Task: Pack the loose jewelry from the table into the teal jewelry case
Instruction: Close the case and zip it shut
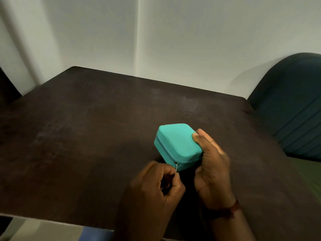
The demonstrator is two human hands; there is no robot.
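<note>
The teal jewelry case (175,142) is a small square box with rounded corners, lid down, resting on the dark table (86,127) right of centre. My right hand (211,164) grips its right side, thumb on the lid. My left hand (156,186) pinches the thin metal zipper pull (176,168) at the case's near corner. No loose jewelry shows anywhere on the table.
A dark teal upholstered chair (293,105) stands past the table's right edge. A plain pale wall runs behind the table. The table's near edge lies just below my wrists, and a red-brown band circles my right wrist (234,206).
</note>
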